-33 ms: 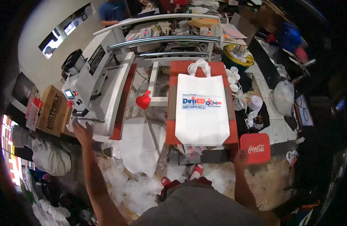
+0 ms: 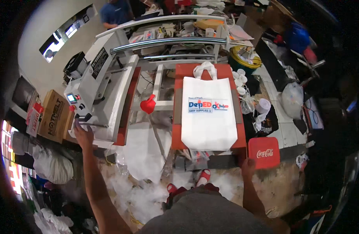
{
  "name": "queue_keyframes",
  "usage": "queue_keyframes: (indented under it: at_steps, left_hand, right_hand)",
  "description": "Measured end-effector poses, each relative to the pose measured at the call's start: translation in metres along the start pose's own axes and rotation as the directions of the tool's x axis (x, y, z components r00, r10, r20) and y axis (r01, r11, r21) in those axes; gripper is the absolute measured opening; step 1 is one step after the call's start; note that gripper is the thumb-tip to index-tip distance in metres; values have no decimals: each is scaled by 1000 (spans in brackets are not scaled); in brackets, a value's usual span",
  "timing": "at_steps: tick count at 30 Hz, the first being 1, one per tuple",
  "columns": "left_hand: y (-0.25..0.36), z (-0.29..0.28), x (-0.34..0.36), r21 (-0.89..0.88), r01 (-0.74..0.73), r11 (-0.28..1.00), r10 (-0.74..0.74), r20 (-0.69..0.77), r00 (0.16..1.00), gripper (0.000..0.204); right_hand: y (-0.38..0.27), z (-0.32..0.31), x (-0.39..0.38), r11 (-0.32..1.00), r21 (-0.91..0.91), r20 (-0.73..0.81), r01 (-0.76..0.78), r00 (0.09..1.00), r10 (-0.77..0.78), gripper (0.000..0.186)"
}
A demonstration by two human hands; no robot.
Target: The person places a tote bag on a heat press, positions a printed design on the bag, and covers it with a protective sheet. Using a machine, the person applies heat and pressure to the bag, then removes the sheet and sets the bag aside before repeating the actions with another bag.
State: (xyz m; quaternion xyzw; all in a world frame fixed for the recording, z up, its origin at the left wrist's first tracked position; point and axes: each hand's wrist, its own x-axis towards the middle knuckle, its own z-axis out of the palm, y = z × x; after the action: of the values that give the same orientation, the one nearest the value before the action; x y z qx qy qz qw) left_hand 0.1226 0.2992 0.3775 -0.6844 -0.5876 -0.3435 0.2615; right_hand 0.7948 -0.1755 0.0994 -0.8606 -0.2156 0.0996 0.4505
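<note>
My left hand (image 2: 84, 135) is at the front edge of the white press machine (image 2: 95, 87), just below its dark handle (image 2: 84, 117); its fingers are bent, with whatever they grip unclear. My right hand (image 2: 248, 167) is curled at the front right corner of the red platen (image 2: 178, 132), beside a red square panel (image 2: 267, 146) with white lettering; what it holds is hidden. A white tote bag (image 2: 208, 134) with a printed blue and red design lies flat on the platen, handles toward the back. A red object (image 2: 148, 104) sits on the white frame between press and platen.
A person in blue (image 2: 113, 13) stands behind the machine near a cluttered table (image 2: 204, 23). At right are a yellow-rimmed bucket (image 2: 245, 58), white cups and rolls, and a plastic sack (image 2: 292, 101). Cardboard boxes (image 2: 50, 113) stand at left; white sheets (image 2: 144, 148) hang below the frame.
My left hand has shifted slightly up and left at the press. My right hand has dropped a little. The bag stays where it was.
</note>
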Motion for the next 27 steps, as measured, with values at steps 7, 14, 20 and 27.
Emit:
queue_keyframes:
  at_steps: [7,14,20,27]
  left_hand:
    - [-55,29,34,157,-157,975,73,440,895,30]
    - [-36,23,43,187,-165,968,26,583,812,30]
    - [37,-16,14,4,-186,982,164,458,874,31]
    - [156,-63,-61,-553,0,833,130,196,972,36]
  right_hand:
    - [-4,-48,-73,950,-313,7,-11,1000,13,25]
    - [-46,-50,-46,901,-366,52,234,971,-232,21]
    - [-242,34,-27,824,280,141,493,827,-544,15]
    - [-432,128,-53,396,469,135,789,379,-915,22]
